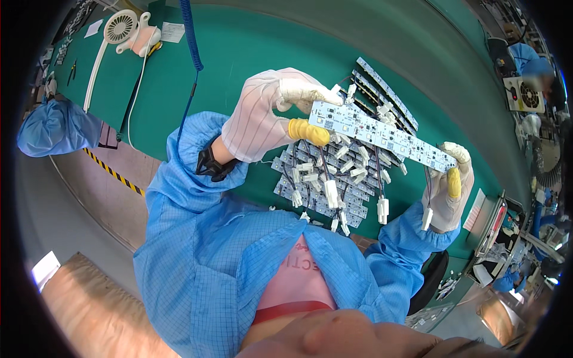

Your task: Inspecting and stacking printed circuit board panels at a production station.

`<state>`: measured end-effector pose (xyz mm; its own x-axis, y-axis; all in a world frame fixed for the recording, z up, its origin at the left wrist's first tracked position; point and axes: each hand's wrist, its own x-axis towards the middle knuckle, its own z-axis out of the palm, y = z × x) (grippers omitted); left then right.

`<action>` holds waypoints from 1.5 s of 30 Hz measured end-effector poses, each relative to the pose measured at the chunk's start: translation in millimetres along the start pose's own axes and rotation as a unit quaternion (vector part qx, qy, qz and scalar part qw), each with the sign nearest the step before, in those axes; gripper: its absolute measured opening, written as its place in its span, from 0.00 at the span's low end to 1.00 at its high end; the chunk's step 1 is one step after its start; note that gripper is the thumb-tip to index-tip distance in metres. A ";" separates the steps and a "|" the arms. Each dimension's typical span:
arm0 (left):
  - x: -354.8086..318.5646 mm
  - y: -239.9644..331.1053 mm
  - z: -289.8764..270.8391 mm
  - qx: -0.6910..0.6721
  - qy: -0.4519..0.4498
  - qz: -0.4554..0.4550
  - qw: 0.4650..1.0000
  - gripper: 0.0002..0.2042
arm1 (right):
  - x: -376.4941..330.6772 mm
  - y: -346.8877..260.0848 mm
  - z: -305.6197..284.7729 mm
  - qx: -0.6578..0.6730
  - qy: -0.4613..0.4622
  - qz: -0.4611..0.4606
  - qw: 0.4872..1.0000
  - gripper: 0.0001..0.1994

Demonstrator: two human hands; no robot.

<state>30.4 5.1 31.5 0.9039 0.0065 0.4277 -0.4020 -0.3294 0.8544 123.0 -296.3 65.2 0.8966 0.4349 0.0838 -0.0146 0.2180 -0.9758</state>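
A long white circuit board with small dark components is held up between my two gloved hands, slanting down to the right. At its left end, the thumb and a yellow-capped finger of my left hand are closed on the board's edges. My right hand pinches the other end, also with a yellow-capped finger. Dark wires with white connectors hang below the board, one connector among them. Underneath lies a pile of similar boards with many white plugs, partly hidden. Further boards lie behind the held one.
A green mat covers the bench. At the far left are a small white fan and pliers. A blue coiled cord hangs down near my left arm. Another person is at the far right, beside a boxed fan unit.
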 end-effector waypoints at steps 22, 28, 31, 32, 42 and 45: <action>-1.4 1.1 1.0 0.036 0.035 0.043 0.998 0.23 | -0.7 5.8 -0.1 0.004 0.001 -0.014 1.000 0.17; -0.5 6.6 1.6 0.028 0.022 0.012 0.999 0.24 | -1.2 1.1 5.0 0.019 -0.017 -0.018 1.000 0.17; -10.1 19.6 0.8 -0.028 0.009 -0.066 0.997 0.25 | -12.8 -7.3 4.4 0.052 -0.046 -0.003 0.998 0.20; -14.5 24.0 1.1 -0.048 0.001 -0.097 0.994 0.26 | -19.4 -12.3 4.8 0.051 -0.043 -0.004 0.998 0.20; -32.6 36.3 4.2 0.056 0.015 0.000 0.998 0.24 | -46.1 -15.1 8.3 -0.042 0.047 0.004 0.998 0.24; -39.1 37.7 8.3 -0.041 0.041 -0.044 0.997 0.25 | -50.0 -17.3 8.2 -0.044 0.046 0.037 0.997 0.24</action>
<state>-18.9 -15.3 44.5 0.9223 0.1100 0.3705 -0.3358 -0.2463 0.9091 74.8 -314.7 79.6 0.9316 0.3634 -0.0035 -0.0466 0.1098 -0.9929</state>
